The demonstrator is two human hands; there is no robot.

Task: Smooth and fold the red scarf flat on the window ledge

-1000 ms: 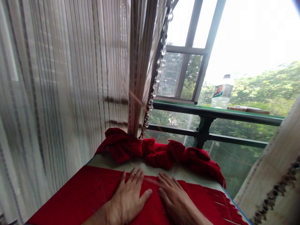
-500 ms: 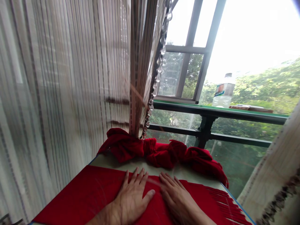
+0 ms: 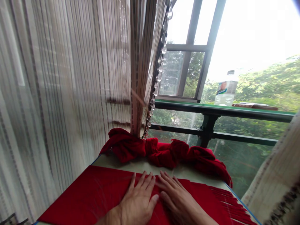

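Note:
A red scarf (image 3: pixel 93 190) with a fringe at its right end lies spread flat across a pale table (image 3: pixel 140 166). My left hand (image 3: pixel 139 198) rests palm down on the scarf, fingers stretched and spread. Close beside it, my right hand (image 3: pixel 175 195) also lies flat on the cloth, its fingers extended and nearer together. The fingertips of both reach close to the scarf's far edge. Another red cloth (image 3: pixel 164 153) is bunched and twisted along the table's far end.
A striped sheer curtain (image 3: pixel 77 78) hangs at the left, with a beaded trim (image 3: pixel 159 78) along its edge. Behind the table runs a dark railing (image 3: pixel 182 107). A plastic bottle (image 3: pixel 226 89) and flat brown items (image 3: pixel 254 107) stand on the green ledge. Another curtain (image 3: pixel 269 181) hangs at the right.
My left hand has slid right over the scarf, closer to my right hand, which has hardly moved. The view has shifted slightly.

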